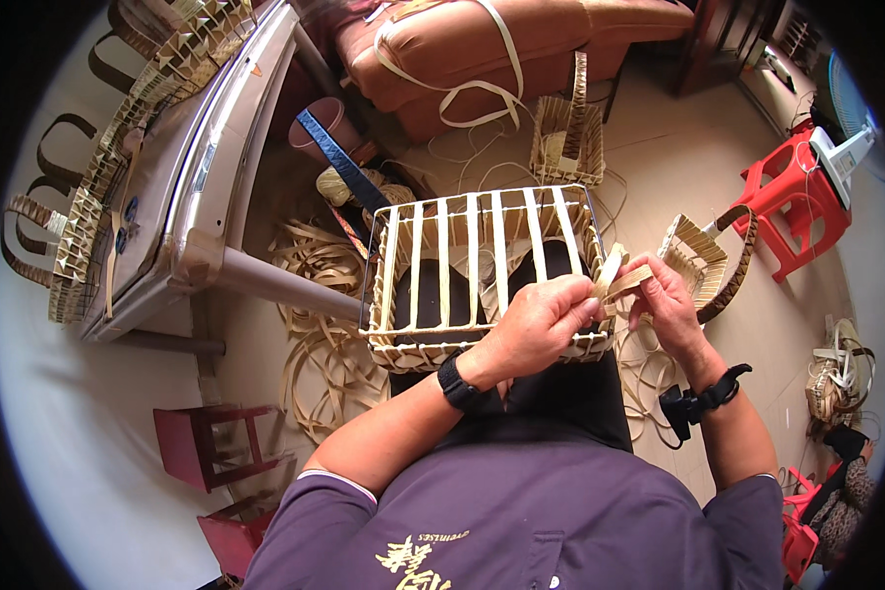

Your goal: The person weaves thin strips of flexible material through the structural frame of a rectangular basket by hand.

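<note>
A rectangular basket frame (433, 328) of wire and pale woven strips rests across my knees. Several pale strips run over its upper face with gaps between them. At its right edge my left hand (546, 320) is closed in a pinch on a flat pale strip (631, 282). My right hand (671, 305) grips the same strip just to the right, thumb and fingers bent around it. Between the hands the strip is folded or looped, and its exact path is partly hidden by my fingers.
Loose strips (329, 379) pile on the floor left of my legs. Finished handled baskets (693, 251) stand to the right and ahead (585, 147). A table (241, 147) is at left, a red plastic stool (796, 192) at right, an orange-brown sofa (560, 49) ahead.
</note>
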Motion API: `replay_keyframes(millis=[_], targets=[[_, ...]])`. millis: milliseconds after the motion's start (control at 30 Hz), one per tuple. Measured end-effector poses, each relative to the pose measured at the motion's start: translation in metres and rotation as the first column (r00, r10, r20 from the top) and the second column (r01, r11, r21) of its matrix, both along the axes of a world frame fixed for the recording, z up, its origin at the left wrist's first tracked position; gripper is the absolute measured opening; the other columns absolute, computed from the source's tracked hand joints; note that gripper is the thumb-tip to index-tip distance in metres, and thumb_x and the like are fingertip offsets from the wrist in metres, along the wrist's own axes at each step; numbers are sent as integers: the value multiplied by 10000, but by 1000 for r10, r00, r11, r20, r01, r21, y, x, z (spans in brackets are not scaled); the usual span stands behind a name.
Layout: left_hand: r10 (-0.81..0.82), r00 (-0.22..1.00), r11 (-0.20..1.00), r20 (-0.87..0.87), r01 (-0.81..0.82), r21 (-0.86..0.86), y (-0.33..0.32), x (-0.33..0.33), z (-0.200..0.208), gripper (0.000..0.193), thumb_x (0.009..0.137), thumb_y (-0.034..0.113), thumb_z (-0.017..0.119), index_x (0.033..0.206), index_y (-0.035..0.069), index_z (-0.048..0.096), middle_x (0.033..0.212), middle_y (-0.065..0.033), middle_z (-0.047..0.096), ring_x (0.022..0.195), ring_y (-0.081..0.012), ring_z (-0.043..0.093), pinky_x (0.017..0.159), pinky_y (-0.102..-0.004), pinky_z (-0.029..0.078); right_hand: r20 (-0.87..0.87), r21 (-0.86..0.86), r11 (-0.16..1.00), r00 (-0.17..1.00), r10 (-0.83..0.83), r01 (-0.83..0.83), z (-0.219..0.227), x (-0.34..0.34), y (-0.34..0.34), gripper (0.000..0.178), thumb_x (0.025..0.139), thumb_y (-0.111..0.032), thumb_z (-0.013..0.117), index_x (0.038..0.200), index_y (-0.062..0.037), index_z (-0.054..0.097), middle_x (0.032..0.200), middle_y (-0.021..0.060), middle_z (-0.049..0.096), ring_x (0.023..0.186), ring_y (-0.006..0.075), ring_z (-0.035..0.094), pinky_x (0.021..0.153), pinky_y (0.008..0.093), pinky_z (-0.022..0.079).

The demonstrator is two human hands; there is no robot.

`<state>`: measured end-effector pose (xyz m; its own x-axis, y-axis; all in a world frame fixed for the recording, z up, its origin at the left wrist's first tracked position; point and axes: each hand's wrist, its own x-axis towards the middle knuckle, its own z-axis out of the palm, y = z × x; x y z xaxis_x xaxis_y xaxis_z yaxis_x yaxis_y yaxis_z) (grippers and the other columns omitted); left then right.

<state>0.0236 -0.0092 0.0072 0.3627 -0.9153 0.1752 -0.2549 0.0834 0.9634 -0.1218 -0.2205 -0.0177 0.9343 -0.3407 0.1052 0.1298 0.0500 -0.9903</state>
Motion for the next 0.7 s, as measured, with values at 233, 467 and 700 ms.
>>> replay_keyframes(millis=[233, 467, 700], targets=[[-9, 1000, 1000, -8, 9, -9, 1, 0, -2, 188, 1143, 104, 579, 1083, -12, 715, 905, -45, 670, 847, -115, 618, 789, -307, 537, -194, -51, 992, 975, 106, -117, 3, -3, -5, 480, 1159, -475, 583, 1269, -21, 693, 970, 17, 689, 812, 76, 631, 582, 205, 444], [-15, 999, 1000, -47, 16, 9, 1, -1, -3, 188, 1149, 94, 576, 1090, -22, 712, 935, -41, 679, 866, -103, 623, 808, -300, 546, -320, 227, 938, 890, 325, -261, 8, 5, -8, 359, 1169, -398, 587, 1124, -66, 716, 753, -55, 586, 562, 36, 461, 515, 222, 376], [-11, 998, 1000, -63, 10, -18, 0, -2, -1, 178, 1143, 81, 576, 1092, -20, 714, 923, -42, 677, 860, -102, 624, 804, -300, 547, -350, -62, 988, 930, 112, -142, -7, -1, -29, 241, 1111, -277, 686, 1052, -44, 708, 752, -51, 601, 605, 41, 489, 541, 247, 388]])
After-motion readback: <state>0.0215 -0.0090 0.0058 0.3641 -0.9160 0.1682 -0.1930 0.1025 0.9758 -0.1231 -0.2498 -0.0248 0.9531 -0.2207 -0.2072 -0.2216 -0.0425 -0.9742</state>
